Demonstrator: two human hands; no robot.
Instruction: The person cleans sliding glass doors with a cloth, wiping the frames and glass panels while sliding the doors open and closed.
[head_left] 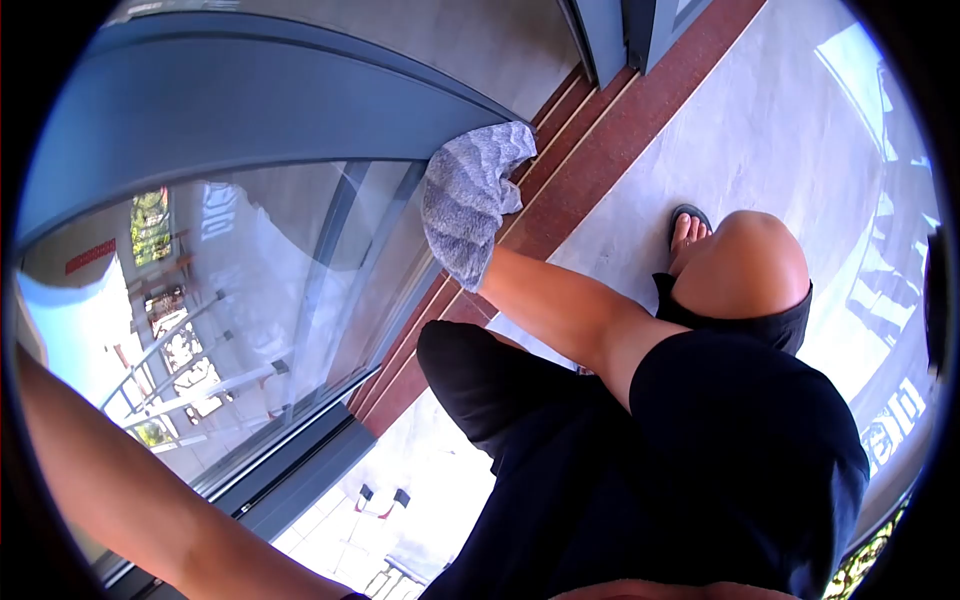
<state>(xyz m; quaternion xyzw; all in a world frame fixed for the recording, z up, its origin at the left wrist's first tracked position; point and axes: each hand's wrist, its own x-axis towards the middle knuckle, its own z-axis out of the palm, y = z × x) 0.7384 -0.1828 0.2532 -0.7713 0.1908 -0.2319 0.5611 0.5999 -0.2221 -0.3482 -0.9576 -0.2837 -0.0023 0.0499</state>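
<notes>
A grey, fluffy cloth (470, 200) is wrapped over my right hand, which hides its fingers. My right forearm (560, 305) reaches into the cloth from the right. The cloth lies against the lower corner of a grey-framed glass door (240, 110), beside the reddish-brown door track (590, 160). Only my left forearm (140, 480) shows, stretched across the lower left in front of the glass. My left hand is outside the picture.
My bent knee (755, 260) and sandalled foot (690, 225) are on the pale floor (640, 200) at the right. The other knee (465, 370), in dark cloth, is close to the track. Another grey frame (600, 40) stands at the top. The glass shows reflections.
</notes>
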